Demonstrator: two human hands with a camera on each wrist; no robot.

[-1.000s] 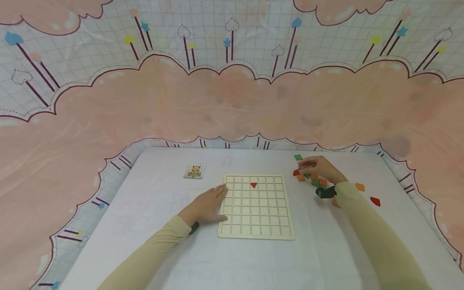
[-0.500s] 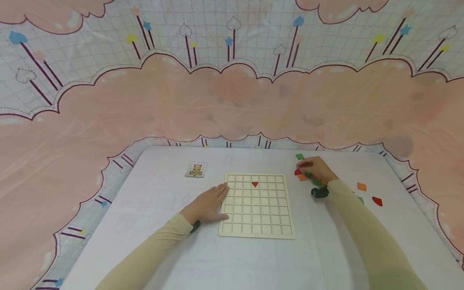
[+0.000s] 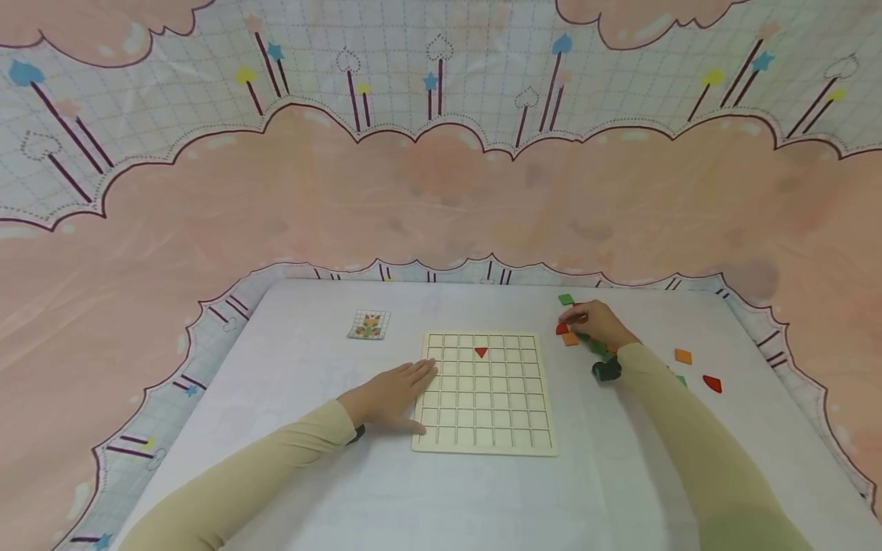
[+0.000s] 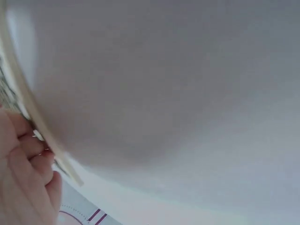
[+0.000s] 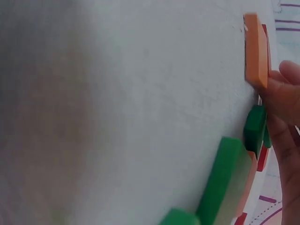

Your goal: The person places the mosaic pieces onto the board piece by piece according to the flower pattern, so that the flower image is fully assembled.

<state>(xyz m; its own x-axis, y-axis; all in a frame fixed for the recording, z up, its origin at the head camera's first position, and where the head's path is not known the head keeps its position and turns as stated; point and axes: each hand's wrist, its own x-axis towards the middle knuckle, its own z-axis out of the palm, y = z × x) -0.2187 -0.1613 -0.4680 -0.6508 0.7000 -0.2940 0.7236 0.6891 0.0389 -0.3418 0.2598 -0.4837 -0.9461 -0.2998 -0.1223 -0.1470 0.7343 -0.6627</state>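
Note:
My left hand rests flat on the left edge of a pale gridded board, fingers extended over its rim. One red triangular tile sits in the board's upper part. To the board's right, my right hand reaches down into a loose group of coloured tiles, thumb and finger close together. Nearest its fingertips are a red rounded tile and an orange tile. In the right wrist view the fingertips meet the far side of an orange tile; whether they pinch anything is hidden. Green tiles lie nearer.
A small card with a coloured pattern on a grid lies beyond the board's left corner. A green tile is beyond the right hand. Farther right are an orange square tile and a red curved tile. Patterned cloth rises behind.
My right hand has moved slightly left and lower among the tiles, its fingers drawing closer together. My left hand has shifted slightly, with its thumb lower along the board's edge.

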